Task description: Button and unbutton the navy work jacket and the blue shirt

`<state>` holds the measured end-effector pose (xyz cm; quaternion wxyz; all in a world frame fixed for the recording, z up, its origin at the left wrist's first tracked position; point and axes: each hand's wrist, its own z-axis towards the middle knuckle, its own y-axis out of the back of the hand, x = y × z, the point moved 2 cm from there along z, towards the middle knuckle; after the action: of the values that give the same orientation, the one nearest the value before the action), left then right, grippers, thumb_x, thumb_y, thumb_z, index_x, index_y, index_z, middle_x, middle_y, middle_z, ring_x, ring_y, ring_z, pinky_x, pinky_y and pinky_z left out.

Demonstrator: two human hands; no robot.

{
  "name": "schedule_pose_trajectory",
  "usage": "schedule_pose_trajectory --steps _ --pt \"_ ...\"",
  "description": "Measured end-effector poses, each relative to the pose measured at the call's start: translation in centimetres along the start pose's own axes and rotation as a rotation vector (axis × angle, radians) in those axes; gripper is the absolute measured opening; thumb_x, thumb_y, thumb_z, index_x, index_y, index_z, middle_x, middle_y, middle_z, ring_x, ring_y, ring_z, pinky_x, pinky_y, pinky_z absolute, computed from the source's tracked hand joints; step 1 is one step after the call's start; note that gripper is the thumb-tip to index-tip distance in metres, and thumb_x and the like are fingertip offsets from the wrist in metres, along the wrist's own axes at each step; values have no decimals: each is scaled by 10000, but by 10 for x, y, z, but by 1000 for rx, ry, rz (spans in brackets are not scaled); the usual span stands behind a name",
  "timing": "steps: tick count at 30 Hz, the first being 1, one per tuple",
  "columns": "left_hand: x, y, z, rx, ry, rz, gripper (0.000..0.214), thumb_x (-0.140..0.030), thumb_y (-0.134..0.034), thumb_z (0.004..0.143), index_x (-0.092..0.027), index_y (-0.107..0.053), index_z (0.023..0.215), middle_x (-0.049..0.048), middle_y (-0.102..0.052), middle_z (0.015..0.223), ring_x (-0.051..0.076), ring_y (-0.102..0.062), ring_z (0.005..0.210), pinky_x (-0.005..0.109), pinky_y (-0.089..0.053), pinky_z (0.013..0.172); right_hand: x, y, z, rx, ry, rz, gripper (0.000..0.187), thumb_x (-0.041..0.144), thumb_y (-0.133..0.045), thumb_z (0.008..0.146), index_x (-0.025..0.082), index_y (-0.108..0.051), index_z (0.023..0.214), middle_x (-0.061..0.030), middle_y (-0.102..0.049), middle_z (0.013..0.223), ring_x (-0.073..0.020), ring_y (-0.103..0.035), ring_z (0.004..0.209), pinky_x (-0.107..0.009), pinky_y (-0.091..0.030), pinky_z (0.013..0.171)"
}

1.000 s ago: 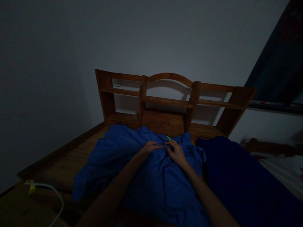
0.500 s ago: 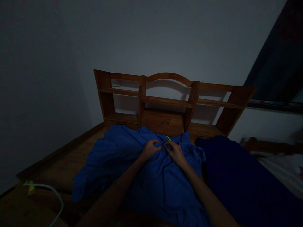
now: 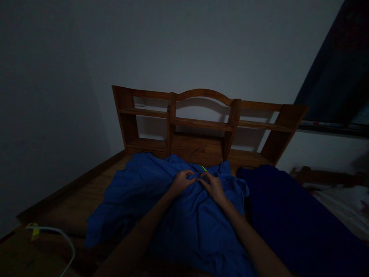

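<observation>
Both hands meet at the collar: left hand and right hand pinched shut on the blue shirt, its length running back toward the wrists.

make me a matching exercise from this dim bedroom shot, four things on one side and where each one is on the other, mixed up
Things:
1. blue garment
2. white cable
3. wooden headboard shelf
4. dark blue cloth

Places:
A. against the back wall
B. under both hands, left and right
C. to the right of the garment
D. at the lower left edge of the view

Pairs: 1-B, 2-D, 3-A, 4-C
</observation>
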<state>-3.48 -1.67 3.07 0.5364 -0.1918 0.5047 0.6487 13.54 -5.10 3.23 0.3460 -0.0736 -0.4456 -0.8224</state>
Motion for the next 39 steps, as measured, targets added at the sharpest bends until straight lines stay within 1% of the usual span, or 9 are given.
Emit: schedule_pose_trajectory --steps 4,10,16,22,25,28,33,36,39 --pt "-3 0 -1 42 -10 -76 250 -329 -537 769 -158 -687 873 46 -696 885 181 -619 839 259 -464 789 0 2 0 -17 -27 7 247 387 -480 884 234 -607 1030 8 -646 709 -153 -603 588 -233 -413 547" --pt "-15 0 -4 0 -19 -109 248 -322 -461 828 -157 -645 846 39 -673 840 169 -616 820 244 -464 767 1 3 0 8 33 2 234 348 -486 891 307 -638 1064 3 -703 967 -187 -667 835 -271 -476 733" --pt "-25 13 -4 -219 -135 273 212 -312 -504 834 -205 -603 988 41 -633 933 182 -572 904 288 -423 858 2 17 3 -128 -84 -245 248 369 -442 909 258 -641 1007 -19 -701 758 -172 -649 648 -238 -395 588" --pt "-31 16 1 -206 -229 421 242 -181 -563 776 -198 -572 1018 54 -579 957 203 -538 960 342 -413 904 -9 40 6 -261 -247 -504 242 344 -435 893 199 -604 988 -36 -635 633 -164 -570 548 -248 -296 540" --pt "-21 8 0 -167 -158 351 197 -189 -605 744 -197 -575 938 49 -594 940 193 -563 920 320 -441 856 -13 47 6 -344 -274 -508 191 322 -463 853 180 -578 908 -56 -621 705 -180 -564 640 -261 -331 591" --pt "1 1 0 -192 21 210 238 -270 -680 685 -185 -573 880 34 -629 846 184 -600 829 302 -466 773 -12 45 6 -362 -205 -374 104 277 -486 800 183 -524 822 -67 -599 820 -196 -558 777 -283 -386 700" --pt "32 -2 -2 -82 250 -126 332 -341 -744 599 -152 -623 845 68 -691 842 196 -645 795 307 -493 738 -2 32 6 -193 -119 63 224 179 -461 763 207 -476 986 -20 -589 908 -159 -575 821 -270 -426 780" --pt "33 0 -4 -34 338 -330 353 -336 -759 569 -134 -646 835 84 -708 849 210 -657 791 328 -506 753 12 26 4 -69 -72 223 345 204 -463 802 232 -447 1145 -3 -605 928 -148 -588 839 -254 -436 780" --pt "26 1 -7 9 400 -479 398 -352 -777 534 -122 -659 836 82 -715 839 215 -661 772 342 -512 761 22 17 1 2 -74 194 303 343 -458 865 252 -503 1151 5 -618 843 -152 -596 780 -254 -440 734"
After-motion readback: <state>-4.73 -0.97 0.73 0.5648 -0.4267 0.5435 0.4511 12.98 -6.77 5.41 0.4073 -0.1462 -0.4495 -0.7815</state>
